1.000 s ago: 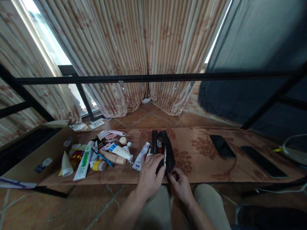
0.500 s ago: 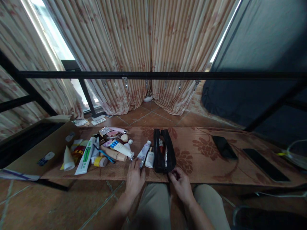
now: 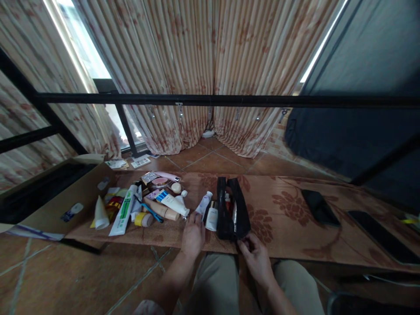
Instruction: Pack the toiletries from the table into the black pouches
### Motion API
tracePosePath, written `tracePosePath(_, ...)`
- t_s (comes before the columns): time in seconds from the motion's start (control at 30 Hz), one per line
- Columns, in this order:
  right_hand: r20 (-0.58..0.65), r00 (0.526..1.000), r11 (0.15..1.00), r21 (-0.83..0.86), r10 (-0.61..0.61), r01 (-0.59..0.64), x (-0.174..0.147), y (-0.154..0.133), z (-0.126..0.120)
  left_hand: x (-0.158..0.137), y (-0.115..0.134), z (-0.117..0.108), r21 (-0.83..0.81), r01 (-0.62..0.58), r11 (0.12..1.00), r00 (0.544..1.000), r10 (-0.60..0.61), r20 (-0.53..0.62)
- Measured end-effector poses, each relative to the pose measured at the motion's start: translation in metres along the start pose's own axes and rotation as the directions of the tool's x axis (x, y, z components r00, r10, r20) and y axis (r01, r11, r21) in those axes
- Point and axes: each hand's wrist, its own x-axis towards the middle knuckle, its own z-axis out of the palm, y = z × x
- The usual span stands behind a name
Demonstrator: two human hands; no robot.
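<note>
My left hand [image 3: 193,236] is closed over the lower end of a pale lilac-white squeeze tube [image 3: 204,202], which lies on the cloth; the fingers hide that end. Just right of the tube lies a small white bottle with a dark cap [image 3: 211,218]. Beside it stands a black zip pouch [image 3: 243,214], its top gaping, with a red item [image 3: 227,199] and other things showing inside. My right hand [image 3: 255,253] pinches the pouch's near right corner.
Left of my hands lies a pile of cosmetics: a green-white tube [image 3: 124,212], a blue-white tube [image 3: 172,202], a blue razor-like tool [image 3: 154,213] and a compact [image 3: 160,182]. A cardboard box [image 3: 82,197] stands far left. Two dark phones [image 3: 320,208] lie right. A black rail [image 3: 210,100] crosses behind.
My left hand has moved onto the lilac-white tube and covers its lower end. My right hand stays at the pouch's corner. The whole view has shifted slightly.
</note>
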Motion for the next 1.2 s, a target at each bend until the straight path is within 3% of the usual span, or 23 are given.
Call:
tracePosePath(0.57, -0.042, 0.999, 1.0, 0.027, -0.015, 0.016, -0.002, 0.006, 0.003, -0.008, 0.001, -0.006, -0.003, 0.134, 0.991, 0.983, -0.134, -0.122)
tracePosePath(0.7, -0.017, 1.0, 1.0, 0.015, -0.01, 0.011, -0.002, 0.005, 0.002, -0.009, 0.001, -0.006, -0.053, 0.117, 0.992, 0.98, -0.124, -0.158)
tracePosePath(0.83, -0.026, 0.999, 1.0, 0.009, -0.029, 0.029, -0.002, -0.001, 0.0, -0.01, 0.006, -0.008, -0.105, 0.02, 0.994, 0.981, -0.039, -0.188)
tracePosePath(1.07, -0.031, 0.999, 0.999, -0.013, -0.038, 0.037, 0.0, -0.001, 0.0, -0.004, 0.025, -0.01, -0.06, -0.19, 0.98, 0.98, 0.194, 0.055)
tracePosePath(1.2, -0.041, 0.998, 0.999, -0.005, -0.044, 0.044, 0.0, 0.001, 0.001, 0.003, 0.028, -0.005, -0.03, -0.171, 0.985, 0.973, 0.173, 0.149)
